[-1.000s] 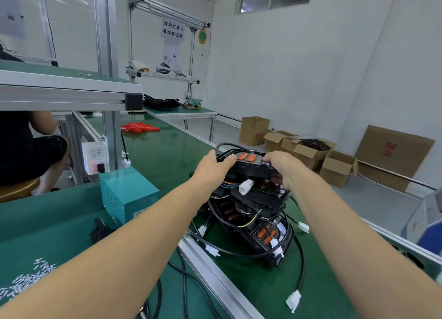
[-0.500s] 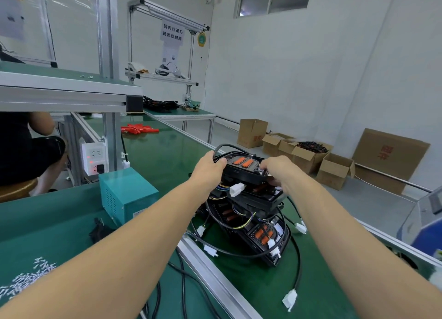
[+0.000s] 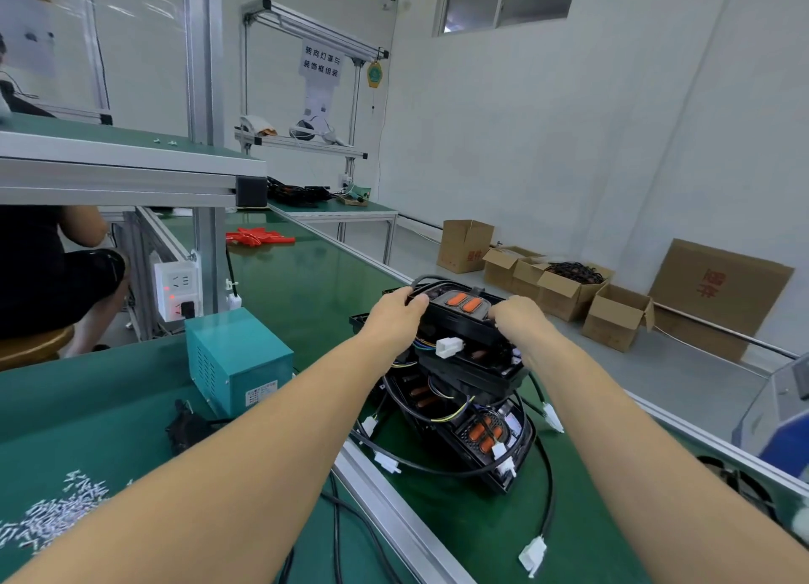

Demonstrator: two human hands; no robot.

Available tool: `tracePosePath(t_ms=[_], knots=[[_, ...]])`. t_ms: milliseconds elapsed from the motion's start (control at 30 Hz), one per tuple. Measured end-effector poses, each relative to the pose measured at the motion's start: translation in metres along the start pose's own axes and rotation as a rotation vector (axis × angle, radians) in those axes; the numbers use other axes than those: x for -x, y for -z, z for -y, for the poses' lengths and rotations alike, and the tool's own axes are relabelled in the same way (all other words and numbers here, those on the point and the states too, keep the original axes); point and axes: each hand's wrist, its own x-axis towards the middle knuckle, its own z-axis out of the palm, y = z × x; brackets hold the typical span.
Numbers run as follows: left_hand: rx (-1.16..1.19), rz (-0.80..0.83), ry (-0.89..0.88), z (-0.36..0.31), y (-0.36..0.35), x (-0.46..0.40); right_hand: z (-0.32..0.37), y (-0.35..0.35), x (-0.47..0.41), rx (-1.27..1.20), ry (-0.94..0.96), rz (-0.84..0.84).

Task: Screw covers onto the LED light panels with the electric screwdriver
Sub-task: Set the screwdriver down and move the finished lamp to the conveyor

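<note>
Both the left hand [image 3: 396, 316] and right hand [image 3: 521, 321] grip the top panel [image 3: 464, 310] of a stack of panels [image 3: 468, 399] on the green desk [image 3: 306, 286]. A teal box [image 3: 236, 360] stands beside it; screws [image 3: 57, 513] lie near. Cardboard boxes [image 3: 569, 286] line the white wall [image 3: 569, 123].

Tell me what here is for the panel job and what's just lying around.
For the job: top light panel, held by left hand and right hand; panel stack; screws.
Lying about: teal box; cardboard boxes; red parts.
</note>
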Motion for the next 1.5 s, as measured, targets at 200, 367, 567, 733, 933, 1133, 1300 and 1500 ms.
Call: tracePosePath(t_ms=[200, 367, 567, 733, 933, 1133, 1300, 1500], knots=[[-0.027, -0.087, 0.008, 0.005, -0.005, -0.008, 0.001, 0.000, -0.001, 0.058, 0.041, 0.024], [-0.258, -0.115, 0.004, 0.002, -0.005, -0.008, 0.004, 0.003, -0.002, 0.095, 0.030, -0.019], [-0.694, 0.006, -0.442, 0.007, -0.003, 0.005, -0.022, 0.016, 0.007, 0.057, 0.125, -0.141], [-0.703, 0.061, -0.468, 0.009, -0.008, 0.001, -0.053, 0.000, 0.026, -0.168, 0.019, -0.189], [-0.678, -0.004, -0.456, 0.014, -0.007, -0.004, -0.045, -0.008, 0.015, -0.316, 0.004, -0.271], [-0.738, -0.074, -0.441, 0.016, -0.004, -0.009, -0.035, -0.002, -0.009, -0.305, -0.025, -0.296], [-0.890, -0.104, -0.545, 0.017, -0.005, -0.016, -0.034, -0.012, -0.009, -0.227, -0.040, -0.239], [-1.007, -0.059, -0.579, 0.013, -0.009, -0.021, -0.039, 0.000, -0.008, -0.211, -0.084, -0.145]])
